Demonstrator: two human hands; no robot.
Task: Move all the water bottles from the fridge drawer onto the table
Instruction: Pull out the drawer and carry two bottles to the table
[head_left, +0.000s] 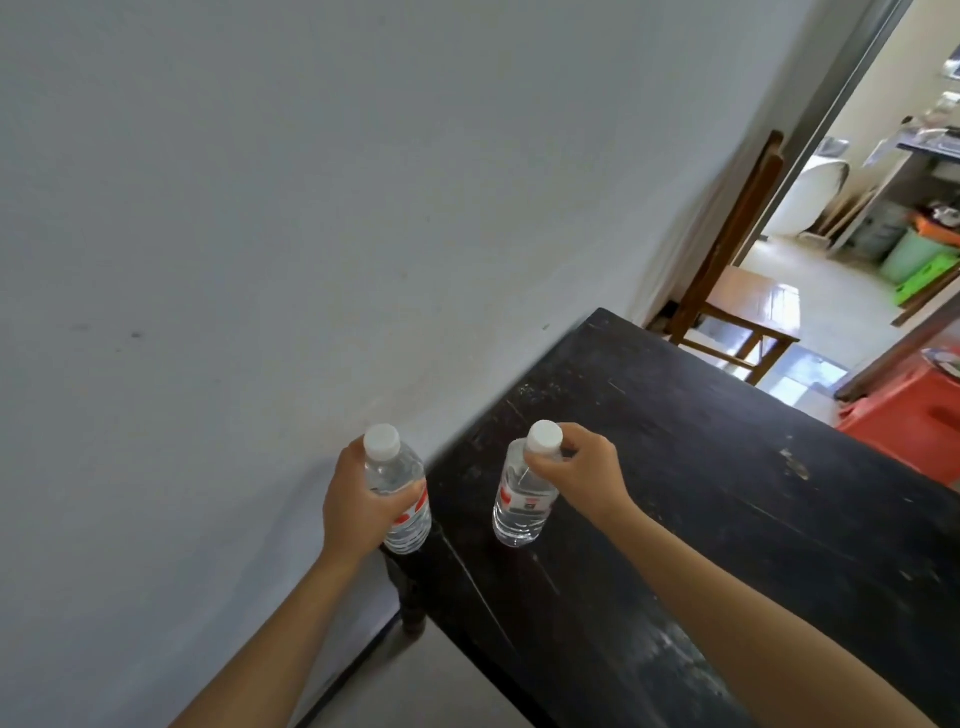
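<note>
The left hand (358, 499) wraps the body of one water bottle (397, 493) at the dark table's (727, 493) corner; its red-marked label is unreadable. The right hand (582, 475) pinches the neck of a second bottle (522, 499) standing on the tabletop, label print too small to read. Both caps are white.

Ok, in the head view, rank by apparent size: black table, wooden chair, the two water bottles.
1. black table
2. wooden chair, though farther away
3. left-hand bottle and right-hand bottle: look alike, no ranking.
</note>
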